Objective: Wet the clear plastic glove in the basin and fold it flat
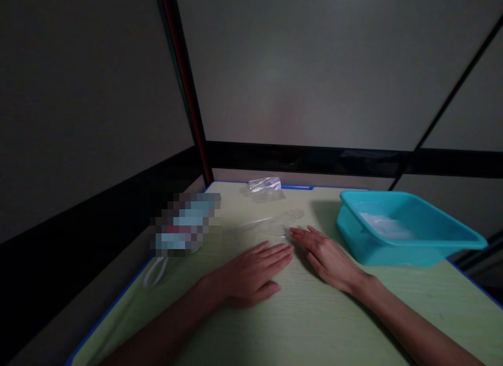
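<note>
My left hand lies flat, palm down, on the pale green table, its fingers stretched to the right and the thumb apart. Close beside its fingertips, my right hand rests with fingers extended to the left, holding nothing. Just beyond both hands lies a clear plastic bag or sheet, flat and hard to make out against the tabletop. The right fingertips are near its edge; whether they touch it I cannot tell.
A turquoise plastic basin stands on the right, with a whitish packet inside. Crumpled clear plastic lies at the table's far edge. On the left is a blurred-out object with a white strap loop. Wall panels rise behind.
</note>
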`<move>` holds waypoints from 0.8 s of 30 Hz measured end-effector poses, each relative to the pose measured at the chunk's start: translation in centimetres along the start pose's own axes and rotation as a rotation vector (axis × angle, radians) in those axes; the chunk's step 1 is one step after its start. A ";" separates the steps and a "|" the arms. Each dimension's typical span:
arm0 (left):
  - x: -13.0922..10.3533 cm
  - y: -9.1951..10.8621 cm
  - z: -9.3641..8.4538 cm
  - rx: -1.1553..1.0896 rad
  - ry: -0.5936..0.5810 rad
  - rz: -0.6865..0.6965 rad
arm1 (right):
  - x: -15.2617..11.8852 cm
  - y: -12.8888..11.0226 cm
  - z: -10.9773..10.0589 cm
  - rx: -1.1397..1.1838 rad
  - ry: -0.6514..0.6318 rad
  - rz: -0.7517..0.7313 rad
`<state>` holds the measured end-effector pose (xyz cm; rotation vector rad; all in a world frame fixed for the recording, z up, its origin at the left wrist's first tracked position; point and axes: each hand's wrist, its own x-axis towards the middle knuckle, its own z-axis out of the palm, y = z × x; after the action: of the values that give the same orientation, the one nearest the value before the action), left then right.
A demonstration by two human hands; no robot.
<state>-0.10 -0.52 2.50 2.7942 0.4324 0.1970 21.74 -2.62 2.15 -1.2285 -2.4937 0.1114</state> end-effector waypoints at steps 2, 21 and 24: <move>0.1 0.1 -0.1 0.011 0.013 0.002 | 0.0 0.0 0.0 -0.004 -0.003 0.005; 0.8 -0.2 0.1 0.096 -0.031 0.008 | 0.0 0.3 0.4 0.006 0.015 0.025; 0.8 -0.3 0.2 0.104 -0.033 0.014 | 0.0 0.4 0.5 0.001 0.004 0.033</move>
<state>0.60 -0.10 2.30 2.8983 0.4270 0.1345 21.87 -2.30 1.59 -1.2686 -2.4701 0.1181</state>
